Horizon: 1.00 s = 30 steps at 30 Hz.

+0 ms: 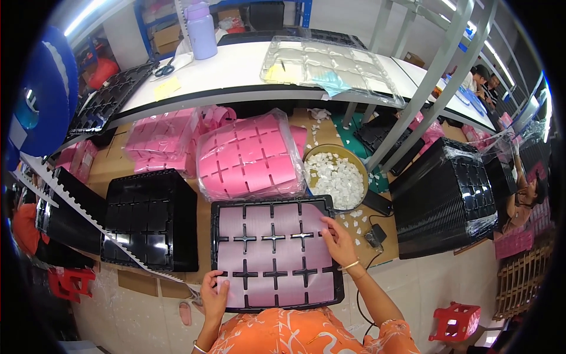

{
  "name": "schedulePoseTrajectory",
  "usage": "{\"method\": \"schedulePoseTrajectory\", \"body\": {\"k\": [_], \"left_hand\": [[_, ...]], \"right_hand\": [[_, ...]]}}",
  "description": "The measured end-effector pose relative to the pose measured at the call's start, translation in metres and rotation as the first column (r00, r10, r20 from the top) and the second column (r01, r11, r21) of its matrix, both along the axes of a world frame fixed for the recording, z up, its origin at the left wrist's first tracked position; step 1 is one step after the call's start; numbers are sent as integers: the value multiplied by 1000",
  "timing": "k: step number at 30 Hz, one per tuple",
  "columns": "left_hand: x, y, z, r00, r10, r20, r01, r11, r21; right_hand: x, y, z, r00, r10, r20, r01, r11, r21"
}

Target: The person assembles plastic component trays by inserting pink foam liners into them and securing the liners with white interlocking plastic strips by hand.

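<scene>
A black plastic tray with raised cross-shaped dividers lies in front of me, close to my body. Over it is a slotted pink foam sheet, with several black crosses showing through its slots. At the lower left edge, my left hand is closed on the sheet's border, thumb on top and the other fingers partly hidden. My right hand, with a bracelet at its wrist, pinches the sheet's right edge near the far corner. The far right corner of the sheet looks slightly off the tray's rim.
Behind the tray lies a plastic-wrapped stack of pink sheets. A round basin of white scraps stands to its right. Black tray stacks flank me at left and right. A white shelf crosses behind, with a metal post at right.
</scene>
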<state>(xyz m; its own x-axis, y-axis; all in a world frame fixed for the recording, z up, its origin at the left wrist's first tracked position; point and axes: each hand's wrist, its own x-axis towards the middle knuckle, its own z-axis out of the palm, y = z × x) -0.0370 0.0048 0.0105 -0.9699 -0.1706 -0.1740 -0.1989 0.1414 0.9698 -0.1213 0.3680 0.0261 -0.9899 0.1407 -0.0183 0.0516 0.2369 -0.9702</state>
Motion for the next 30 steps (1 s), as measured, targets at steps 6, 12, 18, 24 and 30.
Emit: {"method": "schedulePoseTrajectory", "body": {"k": [6,12,18,24,30], "left_hand": [[5,8,14,994,85,61,-90,992,88],[6,7,-5,997,80,14,-80,997,-12],[2,12,9,995,60,74,-60,998,-3],[-5,24,45,942,-195,-272,-55,712,-700],[-80,59,20,848,-518,-116,190,500,-845]], "right_hand": [[-1,-25,9,942,16,-335,122,914,388],[5,-26,10,922,51,-383,143,876,461],[9,-13,3,980,31,-194,69,868,491],[22,-26,29,949,208,-236,32,683,729],[-2,-57,-3,919,376,-115,-150,605,782]]}}
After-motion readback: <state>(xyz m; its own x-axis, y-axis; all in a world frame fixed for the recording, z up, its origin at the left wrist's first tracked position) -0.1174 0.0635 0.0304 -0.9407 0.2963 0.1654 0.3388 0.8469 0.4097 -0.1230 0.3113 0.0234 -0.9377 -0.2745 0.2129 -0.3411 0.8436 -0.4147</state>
